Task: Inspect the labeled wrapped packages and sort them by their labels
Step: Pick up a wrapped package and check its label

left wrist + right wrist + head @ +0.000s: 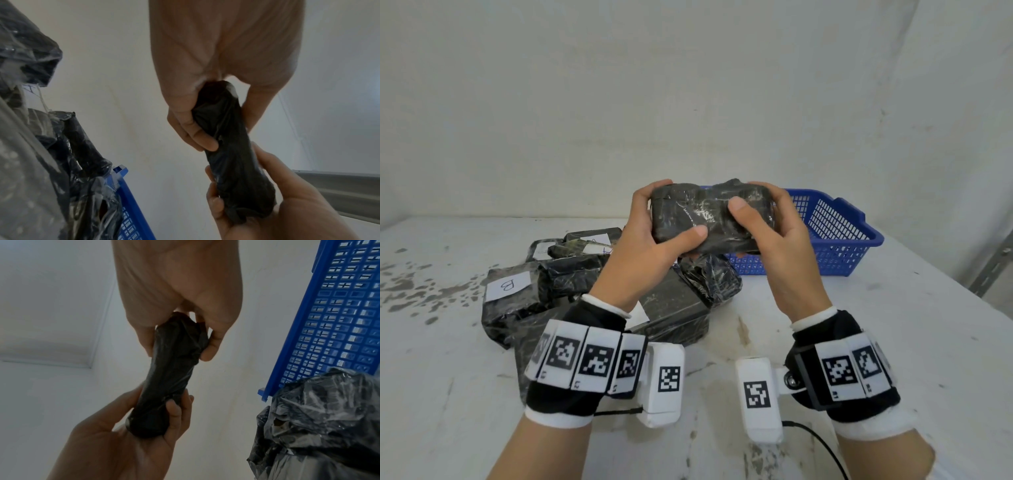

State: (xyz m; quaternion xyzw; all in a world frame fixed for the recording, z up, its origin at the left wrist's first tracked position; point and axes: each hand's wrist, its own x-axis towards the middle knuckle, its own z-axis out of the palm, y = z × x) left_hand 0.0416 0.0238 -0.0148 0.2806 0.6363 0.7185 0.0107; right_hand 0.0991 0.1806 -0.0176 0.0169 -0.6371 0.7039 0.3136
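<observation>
Black film: the held package (710, 217) is wrapped in dark, glossy plastic; it sits centre frame in the head view, lifted clear of the table (893, 325); no label shows on the face towards you.
Grip: your left hand (650, 246) and right hand (777, 233) each curl round one end, thumbs pressed on the near face, fingers behind; both are closed firmly on it.
Slip risk: the film looks slick; if you turn it to hunt for the label, one end could slide free and drop onto the pile (571, 274) at lower left of centre.
Misread risk: the one clear label, B (507, 286), reads upside down from your side; a creased or inverted letter could be misjudged.
Missort risk: the blue basket (839, 236) lies just behind your right hand, centre right; nothing shows which letter it takes; confirm before release.
Pile risk: the stack looks loose; a dropped package could bury labels.
</observation>
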